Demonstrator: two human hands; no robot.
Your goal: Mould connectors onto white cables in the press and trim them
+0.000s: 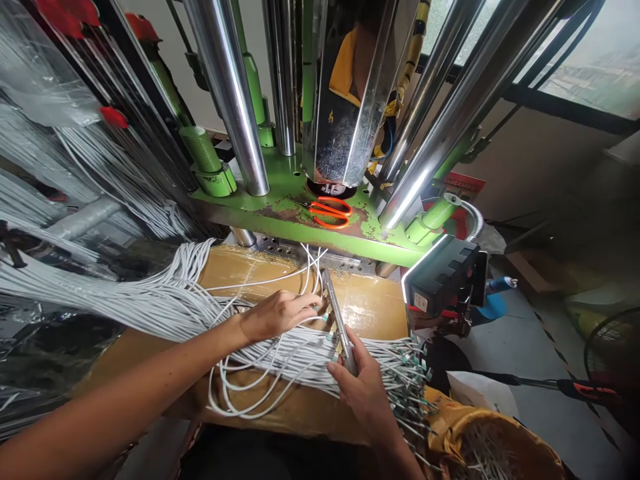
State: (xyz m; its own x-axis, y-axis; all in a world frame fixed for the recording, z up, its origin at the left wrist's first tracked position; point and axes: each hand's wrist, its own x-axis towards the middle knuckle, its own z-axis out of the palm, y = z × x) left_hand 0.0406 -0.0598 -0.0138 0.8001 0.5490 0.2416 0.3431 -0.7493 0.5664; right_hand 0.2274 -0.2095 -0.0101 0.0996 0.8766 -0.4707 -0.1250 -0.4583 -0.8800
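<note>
Quick pos check fwiw: the metal bar (339, 320) is approx mid-frame, a bit below center, held up over the cable bundle (165, 320). Long axis runs steeply up/down the frame, top end leaning a bit left, bottom end lower right.

R hand (367, 390) comes in from the lower right and is clamped on the bar's bottom end, thumb on the left side, fingers round the right. So that's def the nearer one, it's actually on the thing.

L hand (277, 313) reaches in from lower left, fingertips just beside the bar's left edge, abt halfway up. So from the L hand the bar is directly to the right, w/ its long axis crossing the line of those fingers. Thumb + fingers look close together, but can't tell if they've got a cable end pinched btwn them.

Small teal connectors (331, 335) sit along that same left edge, w/ loose white cables (245, 415) looping off to lower left.

Rest, fyi: orange-handled scissors (334, 213) on the green press plate (280, 223) above, brown tabletop (380, 310) underneath, yellow sack (450, 427) lower right.
</note>
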